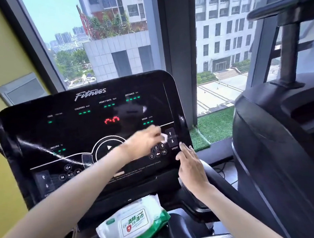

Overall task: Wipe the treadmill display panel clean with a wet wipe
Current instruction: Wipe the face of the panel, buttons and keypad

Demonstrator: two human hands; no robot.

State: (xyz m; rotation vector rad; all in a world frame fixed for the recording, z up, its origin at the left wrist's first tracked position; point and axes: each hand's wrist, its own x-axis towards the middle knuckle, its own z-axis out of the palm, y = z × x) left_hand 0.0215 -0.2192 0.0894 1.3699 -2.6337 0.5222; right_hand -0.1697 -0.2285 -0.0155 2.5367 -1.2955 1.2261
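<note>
The display panel (74,129) stands tilted back in front of the person, black and glossy, with green and red readouts lit. The left hand (144,141) reaches across the panel's lower right part, fingers bunched round a small white wet wipe (164,137) that pokes out past the fingertips. The wipe lies against the glass just beside the speed arrow buttons (170,137) and just above the number keys (159,149). This hand is blurred, so the exact finger placement is hard to read, but it clearly has the wipe gripped.

The right hand (190,161) rests flat at the panel's lower right edge, fingers straight and together, holding nothing; it looks to be steadying the panel. A green and white pack of wipes (134,222) sits in the tray below the panel's bottom edge.

The wipe looks light, limp and damp, so I'd expect it to fold or roll under the fingers unless it is kept bunched and pressed flat with the finger pads. The panel is stiff and slick, so the wipe should slide easily. The touch keys are powered, so a firm press there could trigger something. A pale streak (42,149) crosses the panel's left side; whether it is moisture or glare, I cannot tell. That left side, in my judgement, still needs covering.
</note>
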